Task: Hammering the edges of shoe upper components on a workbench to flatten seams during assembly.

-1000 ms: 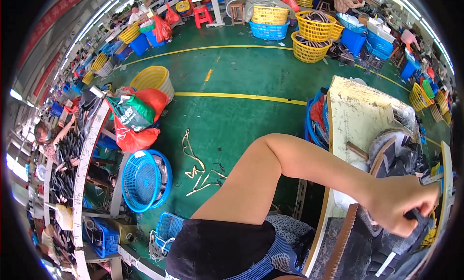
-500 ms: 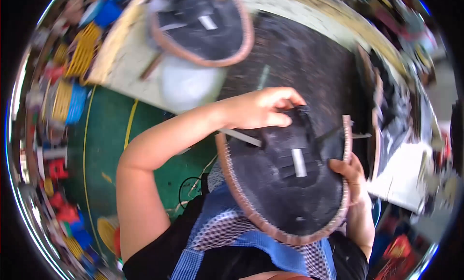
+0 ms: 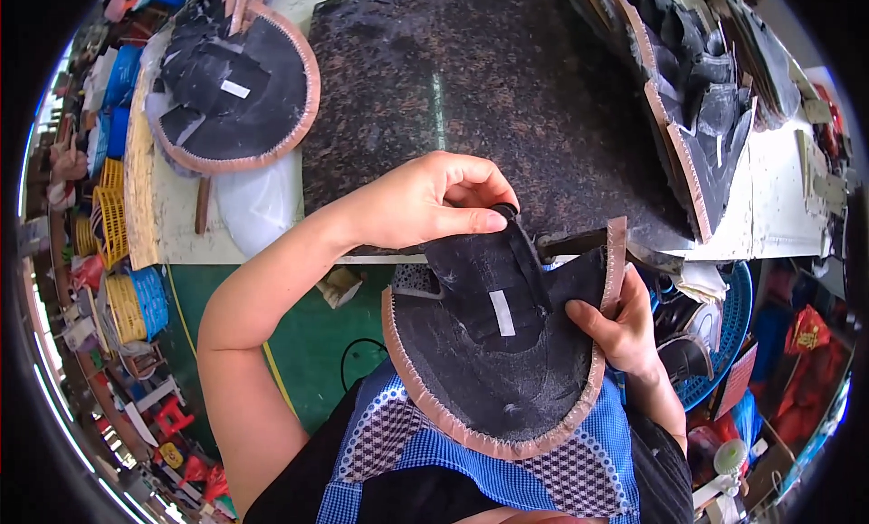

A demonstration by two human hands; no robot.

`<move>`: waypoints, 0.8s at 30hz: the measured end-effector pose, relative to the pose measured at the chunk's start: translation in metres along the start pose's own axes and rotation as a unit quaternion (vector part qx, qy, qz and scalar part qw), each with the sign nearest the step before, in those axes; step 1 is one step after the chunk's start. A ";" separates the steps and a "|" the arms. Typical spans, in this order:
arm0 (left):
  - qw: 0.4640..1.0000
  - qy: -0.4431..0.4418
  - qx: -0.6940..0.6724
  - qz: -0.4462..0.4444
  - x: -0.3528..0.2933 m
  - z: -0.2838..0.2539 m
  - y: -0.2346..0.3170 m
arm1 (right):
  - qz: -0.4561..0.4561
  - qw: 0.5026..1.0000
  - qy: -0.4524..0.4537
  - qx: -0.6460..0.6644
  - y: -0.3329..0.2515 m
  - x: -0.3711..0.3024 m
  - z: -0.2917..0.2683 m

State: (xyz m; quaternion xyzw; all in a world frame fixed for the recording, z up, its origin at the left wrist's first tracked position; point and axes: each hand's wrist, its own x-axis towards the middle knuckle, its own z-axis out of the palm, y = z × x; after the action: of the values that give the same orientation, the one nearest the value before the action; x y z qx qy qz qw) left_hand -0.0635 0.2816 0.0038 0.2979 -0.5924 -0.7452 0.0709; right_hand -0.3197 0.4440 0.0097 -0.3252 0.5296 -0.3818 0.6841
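A shoe upper point(image 3: 462, 379) with black lining and a pinkish-brown stitched edge hangs over my lap, inner side up. A small white label point(image 3: 501, 313) sits at its middle. My left hand point(image 3: 444, 203) is closed at the far end, pinching the black tip of the tongue between thumb and fingers. On the right edge my right hand point(image 3: 620, 325) grips the upper, its thumb lying on the lining and its other fingers behind. Just beyond both hands lies a dark speckled slab point(image 3: 416, 80) on the table.
A similar shoe upper point(image 3: 262, 117) rests at the far left, beside a translucent white piece point(image 3: 258, 203). Several more uppers point(image 3: 697, 135) are stacked at the right. A blue basket point(image 3: 735, 329) stands below the table's right front edge; yellow baskets point(image 3: 113, 203) are at the left.
The view has swung, so the table and its stacks show more fully. My left hand still pinches the tongue end and my right hand keeps its grip on the edge.
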 end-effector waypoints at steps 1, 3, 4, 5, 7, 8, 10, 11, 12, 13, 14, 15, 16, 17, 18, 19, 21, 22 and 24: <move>1.000 0.010 -0.026 0.002 0.002 0.001 0.000 | 0.000 1.000 0.001 -0.011 0.000 -0.002 0.000; 0.998 0.014 0.058 0.037 0.008 -0.005 0.004 | -0.012 0.996 0.050 -0.071 0.000 -0.004 -0.002; 0.987 0.023 0.143 0.073 0.011 -0.008 0.005 | -0.028 0.986 0.094 -0.134 -0.001 -0.005 -0.003; 0.962 0.045 0.241 0.122 0.015 -0.011 0.005 | -0.105 0.967 0.115 -0.201 -0.003 -0.002 -0.007; 0.948 0.014 0.295 0.115 0.024 -0.020 0.012 | -0.177 0.945 0.161 -0.221 -0.008 0.005 -0.021; 0.931 -0.009 0.350 0.108 0.028 -0.024 0.014 | -0.229 0.927 0.164 -0.247 -0.017 0.007 -0.024; 0.932 -0.022 0.343 0.117 0.038 -0.032 0.012 | -0.222 0.921 0.163 -0.277 -0.032 0.004 -0.021; 0.929 -0.050 0.344 0.124 0.042 -0.034 0.015 | -0.211 0.933 0.146 -0.250 -0.033 0.006 -0.015; 0.926 -0.077 0.345 0.130 0.046 -0.037 0.017 | -0.224 0.919 0.083 -0.313 -0.030 0.011 -0.020; 0.926 -0.091 0.343 0.132 0.051 -0.039 0.017 | -0.230 0.899 0.027 -0.371 -0.037 0.021 -0.014; 0.927 -0.094 0.339 0.131 0.052 -0.042 0.015 | -0.235 0.872 -0.031 -0.427 -0.044 0.032 -0.003; 0.920 -0.101 0.341 0.164 0.053 -0.047 0.011 | -0.216 0.875 -0.048 -0.430 -0.042 0.038 0.003; 0.913 -0.107 0.341 0.196 0.052 -0.049 0.008 | -0.285 0.825 -0.067 -0.483 -0.039 0.044 0.005; 0.895 -0.093 0.348 0.265 0.050 -0.051 0.002 | -0.226 0.839 -0.075 -0.489 -0.036 0.042 0.004; 0.897 -0.095 0.342 0.263 0.048 -0.051 -0.003 | -0.166 0.850 -0.083 -0.493 -0.035 0.040 0.004; 0.866 -0.073 0.373 0.325 0.048 -0.052 -0.008 | -0.162 0.851 -0.083 -0.492 -0.035 0.046 0.003; 0.824 -0.043 0.409 0.388 0.043 -0.051 -0.013 | -0.275 0.845 -0.076 -0.453 -0.043 0.058 0.003; 0.826 -0.044 0.406 0.388 0.039 -0.050 -0.013 | -0.192 0.878 -0.046 -0.436 -0.062 0.058 0.011; 0.772 -0.027 0.491 0.403 0.031 -0.046 -0.014 | -0.218 0.891 -0.033 -0.397 -0.060 0.065 0.008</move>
State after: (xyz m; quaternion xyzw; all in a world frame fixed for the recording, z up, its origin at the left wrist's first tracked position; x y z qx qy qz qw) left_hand -0.0612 0.2324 -0.0255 0.0063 -0.9451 -0.2638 0.1927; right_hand -0.3127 0.3584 0.0320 -0.6895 0.5300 -0.2683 0.4144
